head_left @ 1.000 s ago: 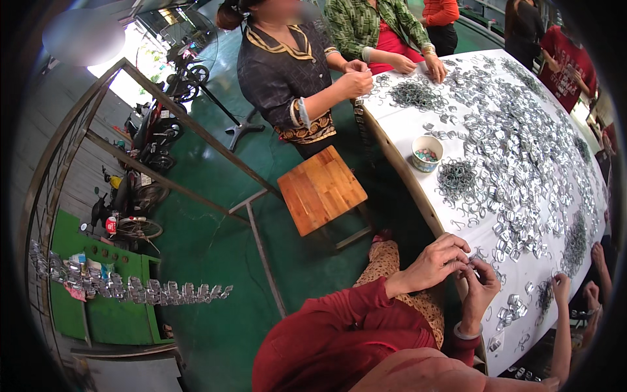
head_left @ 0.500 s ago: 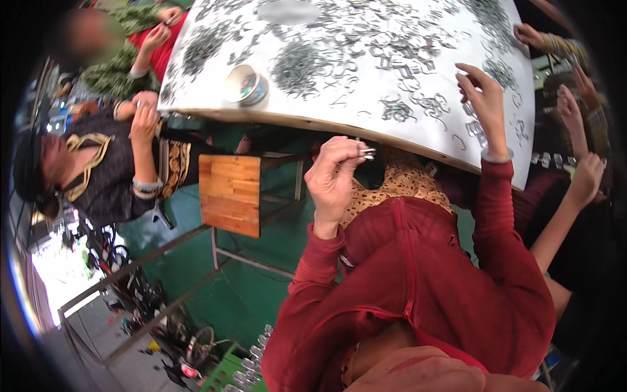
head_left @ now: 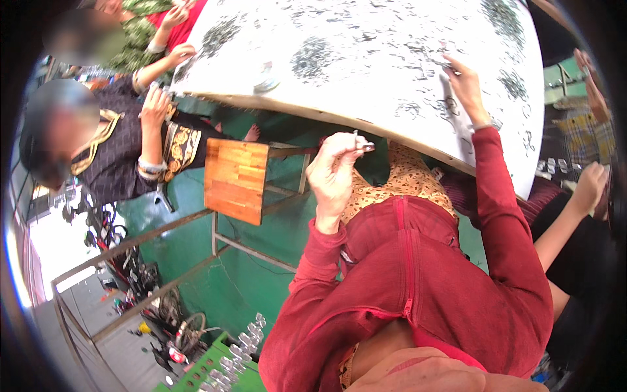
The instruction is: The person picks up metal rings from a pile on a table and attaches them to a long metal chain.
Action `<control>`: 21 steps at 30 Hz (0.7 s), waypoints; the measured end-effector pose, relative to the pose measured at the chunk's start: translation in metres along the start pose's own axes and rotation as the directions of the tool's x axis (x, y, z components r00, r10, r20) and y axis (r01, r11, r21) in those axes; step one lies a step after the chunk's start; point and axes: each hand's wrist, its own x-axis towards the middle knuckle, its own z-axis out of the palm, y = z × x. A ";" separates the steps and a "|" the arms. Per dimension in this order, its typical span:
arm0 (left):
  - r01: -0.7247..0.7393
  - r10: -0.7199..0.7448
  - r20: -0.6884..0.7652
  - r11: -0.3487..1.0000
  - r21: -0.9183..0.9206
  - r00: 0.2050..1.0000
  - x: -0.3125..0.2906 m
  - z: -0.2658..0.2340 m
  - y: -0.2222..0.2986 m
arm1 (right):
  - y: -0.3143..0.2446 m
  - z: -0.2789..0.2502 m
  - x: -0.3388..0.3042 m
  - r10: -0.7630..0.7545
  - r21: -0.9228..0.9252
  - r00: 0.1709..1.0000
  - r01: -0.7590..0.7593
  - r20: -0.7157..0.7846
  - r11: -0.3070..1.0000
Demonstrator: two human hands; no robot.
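In front of my body, just off the table's near edge, my left hand pinches a small shiny metal clip-like piece between thumb and fingertips. My right hand is over the white tabletop, its fingers drawn together at the scattered thin dark metal pieces. Whatever lies between those fingertips is too small to make out. Denser heaps of such pieces lie farther left and at the right side of the table.
A pale cup stands near the table's left edge. Left of me is a wooden stool, with a metal rail near it. A green crate bears shiny metal pieces. Co-workers' hands are busy at left and right.
My right hand has moved left and farther over the table, and its spread fingers have closed together. The left hand keeps its metal piece. The whole view has shifted slightly.
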 end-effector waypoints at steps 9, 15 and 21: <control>0.119 -0.130 0.059 0.980 0.157 0.990 -0.015 -0.003 -0.018 | -0.173 -0.023 -0.069 -0.008 0.566 0.790 -0.431 0.612 0.703; 0.028 -0.088 0.190 0.953 0.300 0.978 -0.015 0.006 -0.017 | -0.202 -0.027 -0.079 -0.102 0.579 0.819 -0.306 0.565 0.755; 0.015 -0.084 0.181 0.935 0.354 0.980 -0.009 0.010 -0.018 | -0.200 -0.030 -0.072 -0.158 0.509 0.834 -0.163 0.529 0.845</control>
